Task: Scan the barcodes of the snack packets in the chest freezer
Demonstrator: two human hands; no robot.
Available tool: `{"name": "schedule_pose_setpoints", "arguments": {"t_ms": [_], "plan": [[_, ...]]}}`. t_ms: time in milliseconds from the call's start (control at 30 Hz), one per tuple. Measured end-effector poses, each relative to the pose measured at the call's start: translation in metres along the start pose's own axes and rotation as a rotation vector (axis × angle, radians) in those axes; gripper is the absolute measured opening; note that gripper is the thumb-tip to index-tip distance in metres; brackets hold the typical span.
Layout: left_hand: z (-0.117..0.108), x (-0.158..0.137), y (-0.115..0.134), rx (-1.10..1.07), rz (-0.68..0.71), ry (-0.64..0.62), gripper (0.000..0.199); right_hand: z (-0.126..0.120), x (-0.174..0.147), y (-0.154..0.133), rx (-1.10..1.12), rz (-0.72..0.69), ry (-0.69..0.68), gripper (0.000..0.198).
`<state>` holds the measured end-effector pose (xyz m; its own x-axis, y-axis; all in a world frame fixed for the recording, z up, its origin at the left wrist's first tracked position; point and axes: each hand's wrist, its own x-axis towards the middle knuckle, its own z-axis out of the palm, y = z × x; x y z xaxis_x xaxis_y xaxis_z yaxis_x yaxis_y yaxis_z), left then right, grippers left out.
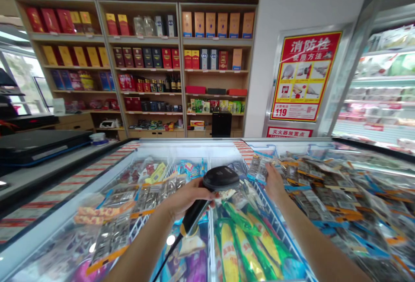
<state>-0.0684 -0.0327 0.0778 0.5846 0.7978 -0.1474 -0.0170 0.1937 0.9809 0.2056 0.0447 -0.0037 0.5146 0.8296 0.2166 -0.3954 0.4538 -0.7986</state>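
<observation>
My left hand [186,198] is wrapped round the handle of a black barcode scanner [222,176], held above the open chest freezer. Its cable runs down from the handle toward the bottom of the view. Farther right, my right hand [275,182] grips the edge of a clear packet [258,166] with dark contents and a blue edge; some of its fingers are hidden. The scanner's head points toward that packet, with a gap between them. Below the hands lie yellow corn packs in green wrapping [246,243]. A heap of similar dark packets [324,187] spreads to the right.
White wire dividers [210,247] split the freezer into sections. Packaged frozen food [112,213] fills its left side. A black device [42,144] sits on the counter at left. Behind are shelves of boxed goods [207,25], a red fire-hydrant sign [306,77] and a lit display fridge [382,87].
</observation>
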Motion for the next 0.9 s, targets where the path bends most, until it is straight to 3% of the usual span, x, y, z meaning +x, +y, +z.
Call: {"name": "schedule_pose_setpoints", "arguments": {"t_ms": [233, 467, 567, 900], "plan": [[0.011, 0.001, 0.003, 0.234, 0.038, 0.063, 0.031, 0.0, -0.002, -0.007, 0.013, 0.055, 0.034, 0.022], [0.027, 0.0, -0.001, 0.234, 0.024, -0.033, 0.039, -0.003, 0.002, -0.005, 0.031, 0.056, 0.048, 0.022], [0.028, 0.001, -0.004, 0.237, 0.028, -0.035, 0.047, -0.005, 0.003, -0.004, 0.026, 0.046, 0.043, 0.021], [0.022, 0.001, -0.004, 0.366, -0.007, -0.019, 0.038, -0.007, 0.006, -0.004, 0.034, -0.004, 0.029, 0.022]]}}
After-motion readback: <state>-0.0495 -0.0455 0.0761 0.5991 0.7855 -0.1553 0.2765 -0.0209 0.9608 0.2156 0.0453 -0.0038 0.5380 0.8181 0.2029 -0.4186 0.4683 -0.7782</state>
